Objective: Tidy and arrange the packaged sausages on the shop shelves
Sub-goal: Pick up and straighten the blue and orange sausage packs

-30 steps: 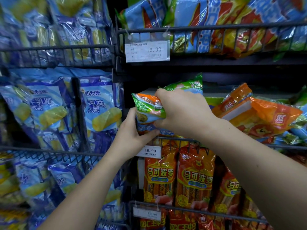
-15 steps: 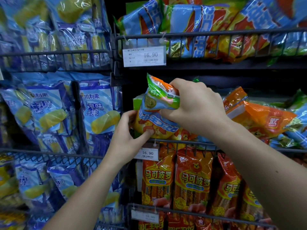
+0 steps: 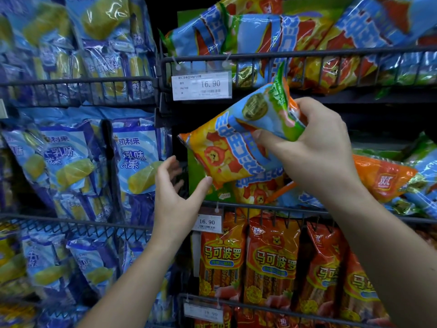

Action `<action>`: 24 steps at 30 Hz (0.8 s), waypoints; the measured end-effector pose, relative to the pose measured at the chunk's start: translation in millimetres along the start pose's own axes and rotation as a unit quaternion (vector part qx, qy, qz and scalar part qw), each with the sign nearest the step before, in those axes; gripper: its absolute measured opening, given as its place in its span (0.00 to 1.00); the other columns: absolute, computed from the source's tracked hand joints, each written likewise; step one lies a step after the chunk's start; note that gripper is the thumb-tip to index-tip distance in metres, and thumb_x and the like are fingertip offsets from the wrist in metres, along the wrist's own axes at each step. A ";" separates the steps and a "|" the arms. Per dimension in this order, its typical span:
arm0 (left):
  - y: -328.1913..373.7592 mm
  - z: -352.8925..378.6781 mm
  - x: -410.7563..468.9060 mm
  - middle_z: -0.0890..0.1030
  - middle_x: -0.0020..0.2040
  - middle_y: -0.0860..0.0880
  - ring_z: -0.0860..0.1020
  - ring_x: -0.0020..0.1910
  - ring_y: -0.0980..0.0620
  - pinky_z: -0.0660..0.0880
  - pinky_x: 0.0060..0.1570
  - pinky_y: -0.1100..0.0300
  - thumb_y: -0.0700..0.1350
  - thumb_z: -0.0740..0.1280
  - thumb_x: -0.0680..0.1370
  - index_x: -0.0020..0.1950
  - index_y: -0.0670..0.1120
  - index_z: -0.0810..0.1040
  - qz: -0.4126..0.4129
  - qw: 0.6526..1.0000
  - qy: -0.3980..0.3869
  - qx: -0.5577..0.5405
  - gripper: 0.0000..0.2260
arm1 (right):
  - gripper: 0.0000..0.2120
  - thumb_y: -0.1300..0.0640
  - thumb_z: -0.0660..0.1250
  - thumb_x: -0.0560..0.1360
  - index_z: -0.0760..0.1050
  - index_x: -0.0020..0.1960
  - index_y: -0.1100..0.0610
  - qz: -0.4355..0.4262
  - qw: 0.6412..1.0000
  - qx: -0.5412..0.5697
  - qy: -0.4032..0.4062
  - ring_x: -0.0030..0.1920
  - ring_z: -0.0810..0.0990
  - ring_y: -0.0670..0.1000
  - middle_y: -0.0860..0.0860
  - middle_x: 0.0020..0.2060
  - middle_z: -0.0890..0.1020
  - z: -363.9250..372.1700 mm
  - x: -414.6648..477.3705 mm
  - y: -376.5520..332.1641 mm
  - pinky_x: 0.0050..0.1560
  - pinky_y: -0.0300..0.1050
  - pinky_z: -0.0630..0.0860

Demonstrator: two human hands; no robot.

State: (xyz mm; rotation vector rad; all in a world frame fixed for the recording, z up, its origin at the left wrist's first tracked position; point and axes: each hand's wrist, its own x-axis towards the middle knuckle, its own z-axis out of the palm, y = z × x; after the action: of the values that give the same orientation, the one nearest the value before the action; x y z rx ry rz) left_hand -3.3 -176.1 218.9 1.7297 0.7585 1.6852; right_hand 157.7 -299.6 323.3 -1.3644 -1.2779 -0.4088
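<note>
Two hands are up at the middle wire shelf (image 3: 295, 209), near its left end. The right hand (image 3: 314, 147) holds one sausage pack (image 3: 234, 147) by its green and orange top end, fingers curled round it and thumb across the front. The left hand (image 3: 175, 192) is wide open, fingers spread and a bit bent, holding nothing. Its thumb tip is right at the pack's bottom edge; I cannot tell if it touches.

A second ago both hands had the pack, low down by the shelf's front rail. Now it is higher, in the air in front of the shelf, above the rail and just under the top price tag (image 3: 202, 85). It has been turned so its blue and yellow face looks out, and it slants, top end up to the right. The left hand has let go.

I think the pack has been picked out and turned the right way, but it is not put back yet. A heap of other packs (image 3: 257, 192) lies messy behind the rail, with an orange pack (image 3: 383, 178) on the right. The next job is probably to lay this one neat at the left end, face out. The wrap looks slippery, so the open hand may need to steady the bottom.
</note>
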 end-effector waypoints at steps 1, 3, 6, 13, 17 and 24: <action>1.4 1.0 -0.7 0.72 0.64 0.55 0.72 0.63 0.60 0.72 0.59 0.64 0.61 0.71 0.68 0.72 0.52 0.64 -0.011 1.000 0.010 -0.004 0.36 | 0.14 0.45 0.76 0.68 0.77 0.47 0.50 0.003 1.000 0.018 0.008 0.40 0.80 0.44 0.42 0.38 0.81 -1.0 -1.4 -0.9 0.41 0.48 0.78; 4.3 3.2 -2.5 0.75 0.59 0.54 0.75 0.57 0.58 0.74 0.51 0.64 0.62 0.71 0.67 0.69 0.50 0.67 -0.030 0.999 0.027 -0.008 0.34 | 0.12 0.47 0.77 0.69 0.77 0.47 0.50 0.014 0.997 0.068 0.020 0.38 0.81 0.41 0.42 0.37 0.82 -1.4 -5.2 -3.8 0.39 0.42 0.77; 6.9 8.4 -4.7 0.79 0.52 0.51 0.80 0.52 0.53 0.77 0.48 0.62 0.66 0.73 0.68 0.61 0.47 0.72 -0.075 0.995 0.035 -0.059 0.30 | 0.10 0.49 0.77 0.70 0.78 0.46 0.51 0.047 0.987 0.149 0.038 0.39 0.83 0.42 0.44 0.38 0.84 2.7 -11.9 -6.3 0.41 0.48 0.80; 33.9 22.6 -9.9 0.84 0.54 0.43 0.83 0.53 0.46 0.77 0.55 0.51 0.61 0.71 0.70 0.60 0.43 0.76 -0.132 0.960 -0.041 -0.243 0.27 | 0.08 0.57 0.76 0.73 0.79 0.50 0.56 0.148 0.919 0.361 0.059 0.45 0.86 0.53 0.51 0.43 0.86 26.5 -32.9 -4.9 0.49 0.59 0.82; 56.4 23.3 -6.4 0.83 0.59 0.42 0.82 0.57 0.45 0.78 0.58 0.45 0.55 0.72 0.73 0.68 0.40 0.73 -0.128 0.928 -0.049 -0.346 0.29 | 0.08 0.60 0.74 0.74 0.79 0.53 0.56 0.198 0.872 0.444 0.056 0.47 0.86 0.51 0.51 0.46 0.87 36.4 -44.4 -5.4 0.47 0.48 0.82; 69.2 29.5 4.1 0.84 0.53 0.38 0.84 0.49 0.41 0.80 0.47 0.48 0.43 0.74 0.68 0.56 0.39 0.80 -0.152 0.894 0.019 -0.421 0.18 | 0.12 0.60 0.73 0.74 0.77 0.57 0.56 0.244 0.836 0.492 0.017 0.49 0.86 0.50 0.51 0.48 0.87 47.4 -53.7 -5.1 0.50 0.46 0.82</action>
State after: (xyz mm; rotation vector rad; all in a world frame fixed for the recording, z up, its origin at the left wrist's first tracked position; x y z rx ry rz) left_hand 25.6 -219.3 273.5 0.9154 0.2126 1.4971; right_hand 114.9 -283.4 268.0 -0.7109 -0.8315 0.5385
